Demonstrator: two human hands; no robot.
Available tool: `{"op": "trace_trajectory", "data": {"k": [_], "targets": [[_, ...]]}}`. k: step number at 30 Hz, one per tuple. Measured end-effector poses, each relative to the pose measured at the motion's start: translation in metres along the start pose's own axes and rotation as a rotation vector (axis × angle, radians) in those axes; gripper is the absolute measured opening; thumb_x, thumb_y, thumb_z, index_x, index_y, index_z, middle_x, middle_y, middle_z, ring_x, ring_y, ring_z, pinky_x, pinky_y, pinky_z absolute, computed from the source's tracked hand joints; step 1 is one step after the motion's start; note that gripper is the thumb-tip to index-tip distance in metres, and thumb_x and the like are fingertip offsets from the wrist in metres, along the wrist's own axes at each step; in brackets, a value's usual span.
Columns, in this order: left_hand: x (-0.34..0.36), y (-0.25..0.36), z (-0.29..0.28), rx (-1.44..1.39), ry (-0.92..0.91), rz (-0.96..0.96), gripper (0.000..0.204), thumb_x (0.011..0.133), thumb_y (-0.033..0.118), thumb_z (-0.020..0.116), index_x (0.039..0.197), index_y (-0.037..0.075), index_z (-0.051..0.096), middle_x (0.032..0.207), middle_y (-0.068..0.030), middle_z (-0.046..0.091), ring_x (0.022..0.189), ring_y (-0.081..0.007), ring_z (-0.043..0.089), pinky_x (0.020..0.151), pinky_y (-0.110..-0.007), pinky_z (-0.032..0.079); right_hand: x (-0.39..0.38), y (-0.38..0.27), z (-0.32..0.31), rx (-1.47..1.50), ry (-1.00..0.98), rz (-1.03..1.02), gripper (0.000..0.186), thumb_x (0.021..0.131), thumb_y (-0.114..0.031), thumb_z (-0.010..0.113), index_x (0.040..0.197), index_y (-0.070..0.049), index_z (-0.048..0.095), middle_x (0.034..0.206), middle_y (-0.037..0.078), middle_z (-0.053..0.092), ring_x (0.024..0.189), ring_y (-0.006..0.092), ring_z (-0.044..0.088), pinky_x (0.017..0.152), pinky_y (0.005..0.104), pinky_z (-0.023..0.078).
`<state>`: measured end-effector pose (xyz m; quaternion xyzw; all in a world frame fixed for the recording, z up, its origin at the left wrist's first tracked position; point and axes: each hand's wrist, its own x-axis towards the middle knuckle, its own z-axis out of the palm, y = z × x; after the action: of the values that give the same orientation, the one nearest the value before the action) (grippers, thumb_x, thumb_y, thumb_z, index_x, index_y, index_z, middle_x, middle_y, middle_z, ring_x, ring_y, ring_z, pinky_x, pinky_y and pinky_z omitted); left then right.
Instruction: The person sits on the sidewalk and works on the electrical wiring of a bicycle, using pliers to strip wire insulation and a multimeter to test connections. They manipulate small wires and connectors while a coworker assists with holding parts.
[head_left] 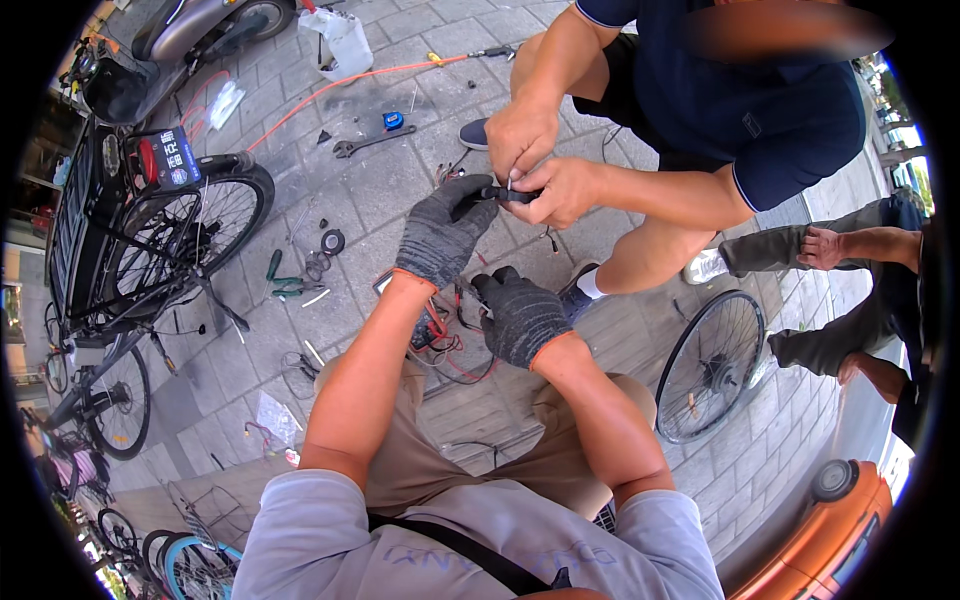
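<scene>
My left hand, in a grey knit glove, has its fingers round a small black part. A co-worker's two hands grip the same part from the other side, with a thin light piece pinched above it. My right hand, gloved alike, is closed lower down, near thin cables, on something I cannot make out. Beneath and between my hands, a red-and-dark meter with leads lies partly hidden on the paving. Green-handled pliers, a black tape roll, a wrench and a blue tape measure lie around.
A black bicycle stands at left, a scooter behind it. A loose wheel is at right, near another person's legs. An orange hose crosses the paving past a white container. An orange car is at lower right.
</scene>
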<state>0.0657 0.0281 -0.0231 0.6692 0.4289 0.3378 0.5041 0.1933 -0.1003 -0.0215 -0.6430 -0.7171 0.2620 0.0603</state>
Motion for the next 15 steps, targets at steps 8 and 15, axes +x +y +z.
{"op": "trace_trajectory", "data": {"k": [8, 15], "targets": [[0.003, -0.002, 0.008, 0.155, 0.057, 0.107, 0.033, 0.091, 0.012, 0.075, 0.123, 0.003, 0.069, 0.113, -0.0135, 0.073, 0.100, -0.0197, 0.070, 0.089, -0.033, 0.055, 0.000, -0.001, 0.000, 0.017, 0.025, -0.017, 0.050, 0.083, -0.017, 0.068, 0.132, -0.011, 0.057, 0.116, 0.021, 0.061, 0.103, 0.0389, 0.067, 0.084, 0.0506, 0.055], [0.005, -0.010, 0.009, 0.224, 0.096, 0.199, 0.029, 0.092, 0.014, 0.072, 0.120, 0.005, 0.070, 0.108, -0.0155, 0.073, 0.097, -0.0253, 0.072, 0.087, -0.035, 0.055, 0.001, -0.001, 0.003, 0.020, 0.063, -0.032, 0.047, 0.084, -0.017, 0.067, 0.130, -0.011, 0.058, 0.113, 0.021, 0.063, 0.100, 0.0397, 0.067, 0.082, 0.0515, 0.055]]}}
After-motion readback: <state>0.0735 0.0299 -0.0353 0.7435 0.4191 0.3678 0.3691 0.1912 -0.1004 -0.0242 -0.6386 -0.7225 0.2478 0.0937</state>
